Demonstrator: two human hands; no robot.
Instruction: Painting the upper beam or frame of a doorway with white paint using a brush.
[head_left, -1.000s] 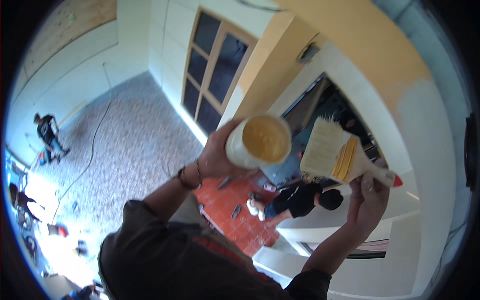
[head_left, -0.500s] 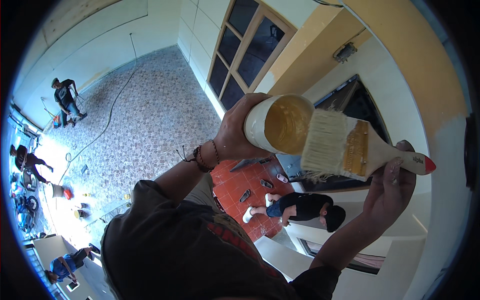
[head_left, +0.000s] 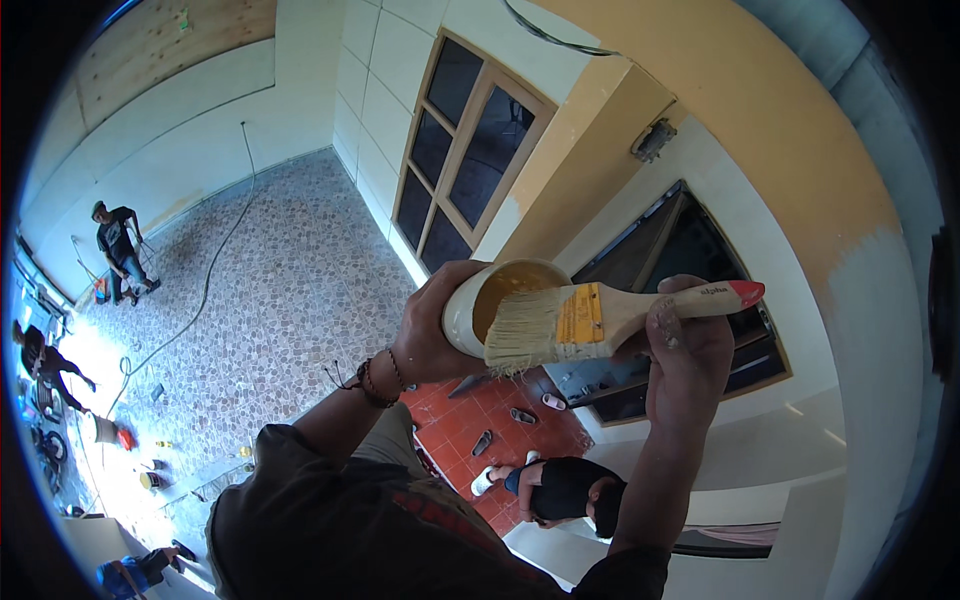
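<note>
My left hand is wrapped round a small white tub with yellowish paint inside, its mouth tipped toward the right. In my right hand is a wide paintbrush with a pale wooden handle, a red tip and a yellow band. The fingers close on the handle near the ferrule. The brush's pale, frayed bristles lie across the front of the tub's mouth and hide part of it. Whether they touch the rim I cannot tell.
A yellow-painted beam with an electrical box juts out ahead. A partly yellow wall edge curves along the right. Far below, a person in black stands on red tiles. A cable crosses the patterned floor.
The tub and brush have shifted left and down in view. The brush has come closer to the tub, its bristles now overlapping the mouth. My view has tilted up toward the wall.
</note>
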